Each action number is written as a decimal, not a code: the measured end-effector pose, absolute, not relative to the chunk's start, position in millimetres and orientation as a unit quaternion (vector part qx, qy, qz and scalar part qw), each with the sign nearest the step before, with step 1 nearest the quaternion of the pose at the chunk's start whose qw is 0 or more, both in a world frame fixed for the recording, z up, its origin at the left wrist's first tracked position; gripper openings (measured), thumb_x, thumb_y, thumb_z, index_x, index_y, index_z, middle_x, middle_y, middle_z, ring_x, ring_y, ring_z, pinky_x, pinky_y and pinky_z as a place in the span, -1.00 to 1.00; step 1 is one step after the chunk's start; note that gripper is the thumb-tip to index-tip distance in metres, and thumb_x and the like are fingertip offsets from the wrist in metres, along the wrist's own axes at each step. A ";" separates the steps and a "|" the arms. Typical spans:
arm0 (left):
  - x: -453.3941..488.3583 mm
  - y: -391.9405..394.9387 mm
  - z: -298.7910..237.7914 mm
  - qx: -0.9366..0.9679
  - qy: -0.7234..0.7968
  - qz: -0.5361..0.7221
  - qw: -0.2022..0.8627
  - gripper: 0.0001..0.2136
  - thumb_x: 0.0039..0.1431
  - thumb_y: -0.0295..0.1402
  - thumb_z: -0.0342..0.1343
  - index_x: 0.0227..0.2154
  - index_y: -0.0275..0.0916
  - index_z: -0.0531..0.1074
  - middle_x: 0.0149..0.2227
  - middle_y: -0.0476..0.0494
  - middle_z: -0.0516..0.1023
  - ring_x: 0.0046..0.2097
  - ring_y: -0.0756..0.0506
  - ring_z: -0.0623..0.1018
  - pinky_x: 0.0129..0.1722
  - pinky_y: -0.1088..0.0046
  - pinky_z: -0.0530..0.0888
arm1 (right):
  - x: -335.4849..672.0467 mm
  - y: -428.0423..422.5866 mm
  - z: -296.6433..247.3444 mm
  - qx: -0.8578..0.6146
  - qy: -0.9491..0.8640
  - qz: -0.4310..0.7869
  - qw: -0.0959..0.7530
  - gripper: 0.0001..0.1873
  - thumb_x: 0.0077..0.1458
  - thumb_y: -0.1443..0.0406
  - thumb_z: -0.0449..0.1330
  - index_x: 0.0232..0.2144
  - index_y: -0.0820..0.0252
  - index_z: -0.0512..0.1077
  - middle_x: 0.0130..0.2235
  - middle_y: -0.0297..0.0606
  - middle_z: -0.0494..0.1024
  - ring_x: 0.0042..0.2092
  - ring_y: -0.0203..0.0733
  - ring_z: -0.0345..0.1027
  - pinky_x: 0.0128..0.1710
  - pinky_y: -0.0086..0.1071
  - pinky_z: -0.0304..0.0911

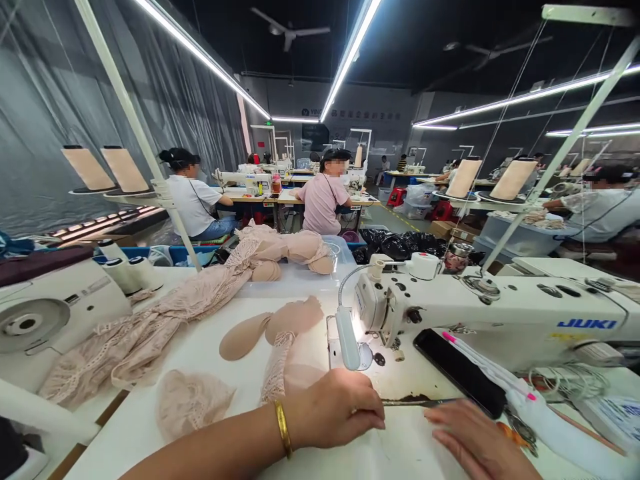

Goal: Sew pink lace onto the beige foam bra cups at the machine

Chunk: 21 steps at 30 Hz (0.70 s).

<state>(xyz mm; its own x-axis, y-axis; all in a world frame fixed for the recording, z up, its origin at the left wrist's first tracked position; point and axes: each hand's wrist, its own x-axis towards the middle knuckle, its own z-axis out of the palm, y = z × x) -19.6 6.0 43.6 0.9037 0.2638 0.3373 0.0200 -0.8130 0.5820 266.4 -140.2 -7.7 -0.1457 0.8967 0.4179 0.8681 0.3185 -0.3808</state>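
My left hand (345, 408), with a gold bracelet (283, 429) at the wrist, is over the front of the sewing table, fingers curled together. Whatever it may hold is hidden. To its right is my right hand (475, 440), slightly blurred, its fingers stretched out and nothing visible in them. Just beyond the left hand lies a beige bra piece (295, 319) with moulded cups and a lace band, close to the needle area of a white sewing machine (480, 307). A small lamp (347, 339) shines there.
A lace-trimmed pile of bra pieces (195, 293) runs along the left to a clear plastic bin (340, 257). A loose lace piece (193, 403) lies nearer. On the right are a black phone (460, 373), a pink-tipped pen (487, 363) and scissors (520, 430). Co-workers sit farther off.
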 end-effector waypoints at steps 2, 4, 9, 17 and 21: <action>-19.7 7.4 37.7 0.926 0.120 0.208 0.290 -0.89 0.37 -0.42 0.17 -0.29 -0.23 0.56 -0.25 -0.06 0.66 -0.24 -0.04 0.61 -0.22 0.51 0.48 | 288.5 -132.5 -13.3 -0.576 -0.747 -0.140 0.302 -0.70 0.40 0.12 0.13 0.02 -0.07 0.61 -0.07 -0.30 0.74 -0.11 -0.04 0.65 -0.14 -0.26 0.53; -20.3 8.0 34.0 0.933 0.159 0.207 0.247 -0.87 0.31 -0.49 0.13 -0.36 -0.24 0.51 -0.33 -0.05 0.61 -0.31 -0.04 0.55 -0.28 0.49 0.42 | 298.7 -124.3 -21.1 -0.574 -0.740 -0.173 0.305 -0.69 0.41 0.13 0.08 -0.13 -0.03 0.63 -0.16 -0.31 0.75 -0.20 -0.03 0.65 -0.22 -0.22 0.51; -20.5 8.7 33.0 0.942 0.193 0.217 0.170 -0.84 0.23 -0.53 0.10 -0.46 -0.23 0.38 -0.44 -0.03 0.50 -0.40 -0.02 0.42 -0.39 0.48 0.29 | 260.7 -121.0 -14.3 -0.629 -0.708 -0.068 0.314 -0.68 0.53 0.19 -0.10 -0.10 0.04 0.45 -0.40 -0.38 0.64 -0.40 -0.21 0.58 -0.39 -0.42 0.43; -20.3 8.9 35.8 0.942 0.194 0.233 0.142 -0.85 0.21 -0.52 0.11 -0.46 -0.22 0.35 -0.44 -0.03 0.49 -0.40 -0.03 0.42 -0.38 0.46 0.27 | 194.7 -104.5 -3.3 -0.676 -0.709 0.001 0.198 -0.74 0.38 0.04 0.13 -0.33 -0.02 0.37 -0.49 -0.45 0.58 -0.48 -0.12 0.51 -0.49 -0.35 0.08; -19.9 8.3 35.1 0.937 0.185 0.247 0.165 -0.82 0.22 -0.51 0.09 -0.48 -0.21 0.28 -0.46 -0.02 0.44 -0.40 -0.02 0.37 -0.39 0.45 0.24 | 184.7 -96.2 -18.5 -0.672 -0.717 -0.064 0.173 -0.69 0.41 0.09 0.08 -0.40 0.00 0.32 -0.55 -0.44 0.51 -0.53 -0.13 0.44 -0.49 -0.30 -0.13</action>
